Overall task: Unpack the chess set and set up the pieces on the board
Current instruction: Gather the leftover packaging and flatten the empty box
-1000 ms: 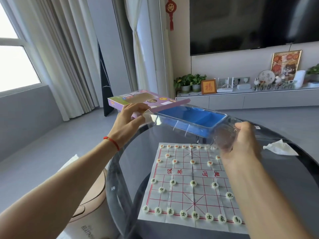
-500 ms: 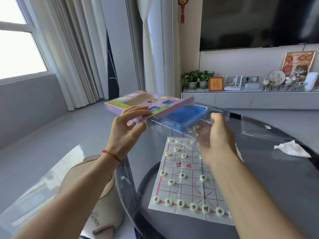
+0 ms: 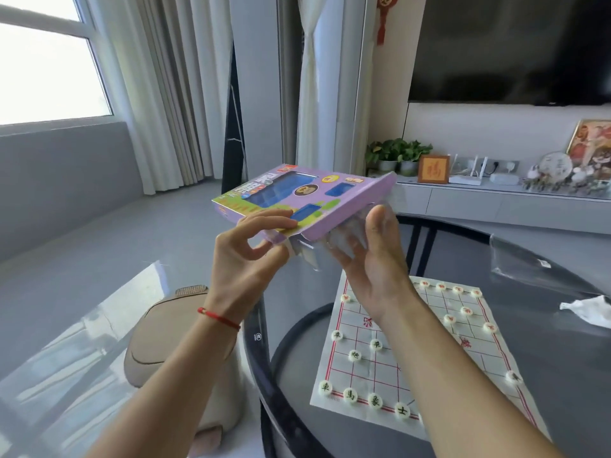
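Observation:
I hold the purple chess set box up above the table's left edge. My left hand pinches its near corner between thumb and fingers. My right hand presses flat against the clear plastic end of the blue inner tray, which sits almost wholly inside the box and shows through its windows. Below, the white paper chess board lies on the round dark glass table, with several white round pieces standing on its lines. My right forearm hides part of the board.
A crumpled white tissue and a clear plastic wrapper lie at the table's right. A beige appliance stands on the floor left of the table. A low cabinet with plants and ornaments runs along the far wall.
The blue tray has slid from mostly out of the box to almost fully inside it. My right hand moved left toward the box, and my view shifted left.

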The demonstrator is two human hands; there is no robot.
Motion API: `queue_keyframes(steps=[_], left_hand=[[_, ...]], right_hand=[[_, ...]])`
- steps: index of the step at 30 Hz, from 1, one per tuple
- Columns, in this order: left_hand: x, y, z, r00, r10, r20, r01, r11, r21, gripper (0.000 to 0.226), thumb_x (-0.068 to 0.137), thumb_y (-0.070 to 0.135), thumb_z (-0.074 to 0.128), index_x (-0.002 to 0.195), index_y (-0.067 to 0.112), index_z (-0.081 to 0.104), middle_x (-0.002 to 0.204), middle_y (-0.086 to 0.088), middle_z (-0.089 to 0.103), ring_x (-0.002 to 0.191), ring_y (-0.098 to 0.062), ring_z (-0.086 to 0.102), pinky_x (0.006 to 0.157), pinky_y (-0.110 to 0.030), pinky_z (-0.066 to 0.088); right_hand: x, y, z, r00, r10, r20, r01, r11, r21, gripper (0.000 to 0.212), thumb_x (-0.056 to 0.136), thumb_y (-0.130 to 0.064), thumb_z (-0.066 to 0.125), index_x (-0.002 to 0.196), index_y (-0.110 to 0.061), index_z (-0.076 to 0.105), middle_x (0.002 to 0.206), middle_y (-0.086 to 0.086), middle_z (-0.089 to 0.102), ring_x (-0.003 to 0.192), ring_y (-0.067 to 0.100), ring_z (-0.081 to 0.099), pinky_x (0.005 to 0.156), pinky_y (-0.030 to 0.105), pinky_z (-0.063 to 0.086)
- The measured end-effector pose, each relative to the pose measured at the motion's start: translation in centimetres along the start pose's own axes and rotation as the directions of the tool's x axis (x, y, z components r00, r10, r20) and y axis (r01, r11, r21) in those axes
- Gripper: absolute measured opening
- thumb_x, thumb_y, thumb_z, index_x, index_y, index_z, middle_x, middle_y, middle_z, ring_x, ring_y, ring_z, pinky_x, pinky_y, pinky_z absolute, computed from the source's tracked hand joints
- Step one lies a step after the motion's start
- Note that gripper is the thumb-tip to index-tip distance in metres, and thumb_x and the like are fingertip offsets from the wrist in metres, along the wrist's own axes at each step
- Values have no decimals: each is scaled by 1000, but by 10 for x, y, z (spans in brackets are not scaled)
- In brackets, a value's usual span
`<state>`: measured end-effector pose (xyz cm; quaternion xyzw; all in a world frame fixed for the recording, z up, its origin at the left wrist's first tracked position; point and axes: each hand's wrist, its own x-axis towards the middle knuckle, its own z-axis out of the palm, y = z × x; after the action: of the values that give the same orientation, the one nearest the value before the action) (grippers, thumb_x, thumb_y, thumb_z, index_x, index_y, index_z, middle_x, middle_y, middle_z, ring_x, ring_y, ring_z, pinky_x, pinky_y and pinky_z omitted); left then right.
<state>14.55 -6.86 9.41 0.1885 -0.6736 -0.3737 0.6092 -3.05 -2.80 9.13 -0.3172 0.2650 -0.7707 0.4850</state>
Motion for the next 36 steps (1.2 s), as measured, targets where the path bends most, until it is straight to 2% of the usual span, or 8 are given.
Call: queue_keyframes(steps=[4, 7, 11, 14, 20, 27, 32, 36], left_hand=[[0, 1, -18, 998, 56, 1, -56, 998, 18, 33, 80, -19, 56, 99, 0, 73, 110, -17, 71, 116, -33, 61, 86, -36, 55], [4, 0, -32, 999, 51, 17, -51, 998, 24, 35, 78, -23, 52, 99, -3, 72, 112, -20, 69, 118, -33, 61, 90, -36, 54], [4, -1, -41, 998, 30, 49, -31, 999, 9, 27, 76, 4, 58, 99, -7, 66, 116, -23, 65, 122, -32, 57, 90, -36, 55], [2, -3, -41, 998, 32, 53, -32, 999, -3, 33, 77, 18, 57, 97, -7, 62, 114, -21, 64, 119, -27, 57, 85, -32, 54], [5, -12, -47, 993, -115, 9, 115, 986, -123, 50, 66, 26, 43, 102, 5, 69, 116, -23, 65, 120, -43, 53, 101, -72, 37], [2, -8, -44, 986, -165, 37, 168, 982, -87, 53, 66, 25, 47, 112, 9, 69, 121, -18, 66, 121, -40, 54, 101, -57, 47], [-2, -12, -40, 996, -87, -3, 87, 995, 40, 25, 96, 14, 50, 112, 10, 69, 107, -5, 71, 104, -27, 64, 84, -34, 54], [0, -15, -43, 995, -96, -35, 97, 995, 3, 25, 103, 5, 47, 115, 4, 68, 110, -17, 69, 107, -38, 65, 92, -54, 55]], right_hand=[[12, -3, -7, 995, 23, 93, -19, 999, -43, 100, 72, -54, 84, 154, -34, 30, 144, 14, 52, 125, 31, 62, 101, 68, 47], [19, -10, -10, 990, 38, 134, -25, 995, -101, 96, 71, -40, 89, 152, -28, 39, 138, 16, 57, 122, 32, 63, 94, 56, 55], [25, -7, -13, 999, 9, 51, 3, 973, -230, 77, 79, -10, 83, 143, -6, 40, 137, 16, 62, 121, 31, 65, 91, 44, 59], [28, 0, -11, 998, -64, -8, 56, 919, -391, 71, 78, -12, 85, 135, -5, 44, 137, 11, 62, 116, 28, 69, 90, 42, 61], [26, 7, -6, 992, -124, 1, 103, 824, -557, 38, 87, -12, 80, 122, -19, 68, 120, 5, 71, 98, 17, 75, 94, 45, 60], [22, 8, 1, 979, -203, -29, 130, 724, -677, 31, 88, -21, 80, 118, -21, 73, 109, -5, 76, 92, 11, 75, 98, 48, 57], [17, -1, 4, 980, -182, 79, 182, 666, -723, 27, 92, -24, 76, 119, -22, 72, 107, -7, 75, 99, 16, 74, 96, 45, 58], [11, -7, 4, 988, -33, 152, 106, 861, -498, 37, 104, -22, 42, 130, -9, 65, 121, 13, 72, 111, 29, 69, 101, 47, 55]])
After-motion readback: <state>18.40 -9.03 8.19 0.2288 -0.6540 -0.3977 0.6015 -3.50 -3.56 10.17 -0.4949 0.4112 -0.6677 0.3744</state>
